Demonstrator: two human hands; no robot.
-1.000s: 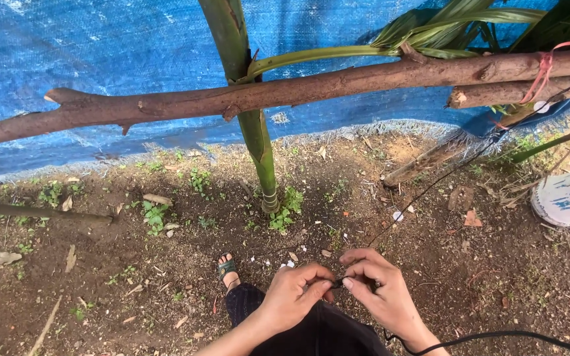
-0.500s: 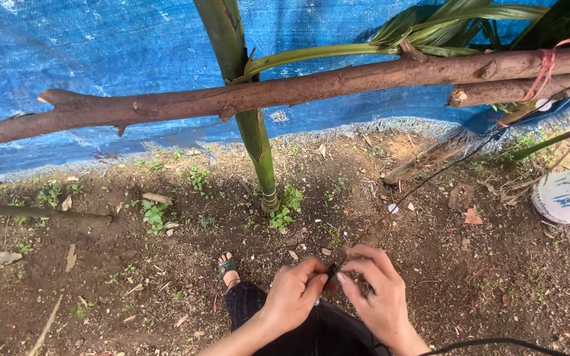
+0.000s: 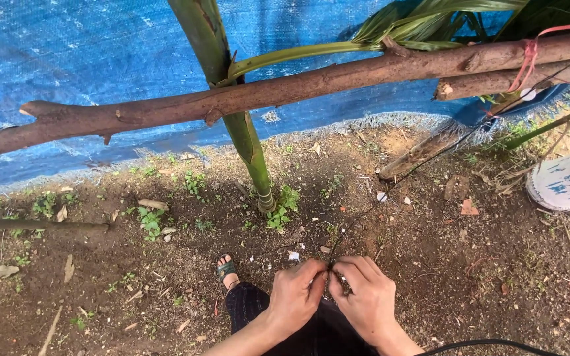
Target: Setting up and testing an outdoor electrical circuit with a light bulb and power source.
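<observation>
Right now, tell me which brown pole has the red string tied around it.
The shorter brown pole at far right, tucked under the long branch; red string loops its end.

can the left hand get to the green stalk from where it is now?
Probably yes. The left hand is pinched with the right hand on a thin dark cord; only bare soil lies between it and the green stalk, though it would have to release the cord.

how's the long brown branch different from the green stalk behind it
The long brown branch lies nearly level across the view; the green stalk stands upright, rooted in the soil. The branch is rough, knotty bark; the stalk is smooth and green. Both cross in front of the blue tarp.
</observation>
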